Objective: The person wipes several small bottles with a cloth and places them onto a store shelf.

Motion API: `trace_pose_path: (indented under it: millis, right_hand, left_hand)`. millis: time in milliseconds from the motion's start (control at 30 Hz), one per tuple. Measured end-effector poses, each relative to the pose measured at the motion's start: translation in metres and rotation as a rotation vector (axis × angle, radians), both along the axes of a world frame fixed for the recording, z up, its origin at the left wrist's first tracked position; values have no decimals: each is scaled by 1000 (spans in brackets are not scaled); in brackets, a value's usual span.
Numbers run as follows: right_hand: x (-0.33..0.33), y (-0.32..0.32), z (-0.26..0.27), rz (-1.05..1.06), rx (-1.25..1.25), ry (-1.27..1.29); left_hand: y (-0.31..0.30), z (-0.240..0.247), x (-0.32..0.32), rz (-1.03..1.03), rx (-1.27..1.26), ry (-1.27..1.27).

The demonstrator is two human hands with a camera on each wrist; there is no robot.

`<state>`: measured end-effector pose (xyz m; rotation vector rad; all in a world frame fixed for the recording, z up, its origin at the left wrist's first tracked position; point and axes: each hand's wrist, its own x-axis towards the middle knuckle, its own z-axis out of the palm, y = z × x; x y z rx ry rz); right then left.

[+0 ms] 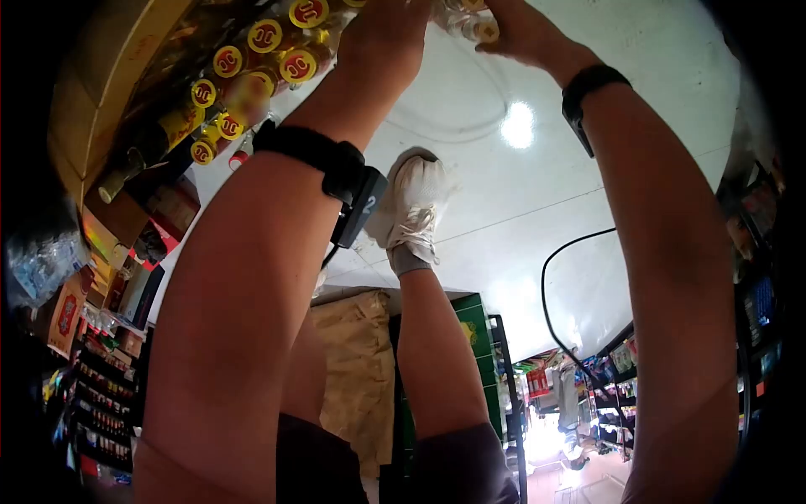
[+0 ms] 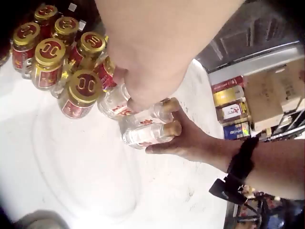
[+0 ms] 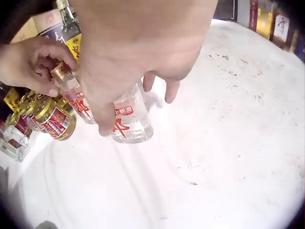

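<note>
My left hand (image 2: 147, 71) reaches in beside a group of gold-lidded jars and grips a clear glass bottle (image 2: 113, 104) with red lettering. In the right wrist view that left hand (image 3: 38, 64) has its fingers around the neck, near the cap. Just beside it, my right hand (image 2: 193, 140) holds two similar clear bottles (image 2: 147, 135) by their upper ends, thumb along one side. Under my right hand (image 3: 138, 52) in its own wrist view, a clear bottle (image 3: 132, 123) stands close over the white surface. At the head view's top edge, the hands are partly cut off.
Several gold-lidded jars (image 1: 265, 36) stand close together to the left. A dark bottle with a yellow label (image 3: 71, 31) is behind them. Cartons (image 2: 267, 98) are stacked beyond the white surface (image 2: 86, 167). A shoe (image 1: 417, 197) and a black cable (image 1: 546, 286) are nearer.
</note>
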<state>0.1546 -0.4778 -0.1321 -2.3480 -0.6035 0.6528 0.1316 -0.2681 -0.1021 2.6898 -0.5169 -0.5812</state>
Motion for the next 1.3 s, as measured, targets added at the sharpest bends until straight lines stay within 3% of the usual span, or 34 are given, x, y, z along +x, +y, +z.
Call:
trace_pose_path:
  millis: [133, 267, 367, 433, 500, 633, 667, 700, 767, 800, 867, 900, 933, 967, 1000, 1033, 1067, 1100, 1167, 1233, 1267, 1300]
  right_hand:
    - [-4, 5, -13, -11, -8, -80]
    - [-6, 4, -11, -1, 56, -77]
    - [-7, 2, -11, -44, 93, -31]
    - [-10, 3, -13, -65, 138, -28]
    - [-15, 8, -15, -288, 190, 103]
    - [-25, 8, 4, -462, 202, 244]
    - [-31, 0, -7, -520, 281, 245]
    - [-39, -11, -15, -580, 357, 255]
    - [-52, -17, 14, -671, 366, 405]
    - [-58, -18, 37, -765, 378, 546]
    - [-83, -17, 64, -1016, 640, 540]
    - [-94, -16, 89, -1162, 677, 669]
    - [-112, -16, 106, -1168, 839, 681]
    - [-123, -15, 124, -1249, 941, 730]
    - [-138, -19, 135, -1271, 841, 764]
    - [-154, -24, 144, -1288, 743, 801]
    - [-164, -20, 170, -1278, 888, 875]
    - [-134, 32, 232, -1148, 1079, 652]
    - [-113, 64, 282, -1211, 1079, 650]
    - [-97, 88, 325, -1085, 1143, 641]
    - [-87, 104, 350, -1092, 1192, 639]
    - [-68, 124, 379, -1010, 1242, 589]
  left_hand:
    - [-1, -19, 5, -87, 25, -137]
    - [-3, -29, 15, -111, 79, -53]
    - [-11, -38, 21, -52, -26, -88]
    - [-15, -42, 23, -126, 38, -29]
    - [-16, -41, 24, -97, -1, -21]
    - [-17, -26, 25, -117, 9, 66]
    - [-10, -26, 19, -119, -191, -86]
    - [-6, -18, 19, -118, -194, -88]
    - [5, 7, 17, -117, -595, -340]
    - [4, 29, 17, -103, -244, 26]
    - [23, 58, 14, -41, -378, 62]
    - [34, 72, 7, -21, -348, -47]
    - [50, 91, 2, -31, -359, -163]
    - [64, 121, 1, 57, -318, 57]
    - [80, 155, -4, 157, -378, 4]
    - [97, 188, -6, 273, -388, 232]
    - [117, 222, -18, 375, -376, 331]
    - [146, 268, -23, 492, -373, 385]
    - [175, 282, -52, 583, -538, 257]
    - [198, 335, -58, 623, -377, 364]
    - [205, 356, -62, 755, -318, 551]
    - [218, 364, -77, 774, -437, 550]
